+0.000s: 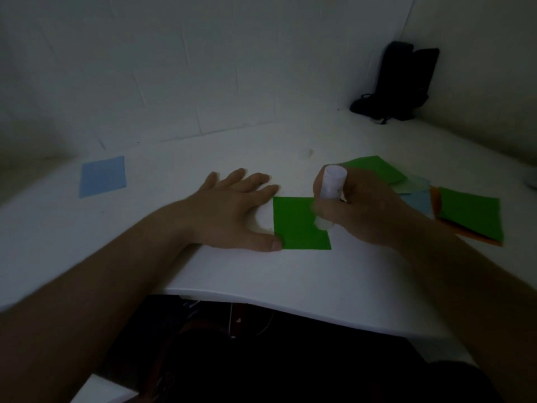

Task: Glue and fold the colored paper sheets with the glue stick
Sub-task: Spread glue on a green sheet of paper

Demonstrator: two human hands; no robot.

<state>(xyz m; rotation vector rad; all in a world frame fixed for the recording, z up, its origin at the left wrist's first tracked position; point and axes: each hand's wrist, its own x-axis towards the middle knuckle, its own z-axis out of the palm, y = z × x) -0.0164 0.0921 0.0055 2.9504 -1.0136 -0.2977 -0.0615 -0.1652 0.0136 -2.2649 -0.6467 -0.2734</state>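
Right hand (363,210) grasping glue stick (332,190) — tip on green sheet (299,225); left hand (232,207) flat, fingers released, at sheet's left edge.

Matt green paper sheet (300,223), whitish plastic glue stick (331,196) (faintly translucent), smooth white table (232,274)

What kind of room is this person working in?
Probably a plain craft or recording corner, not a workshop: a bare white table set against white panelled walls, squares of colored paper spread out, and a glue stick in the right hand.
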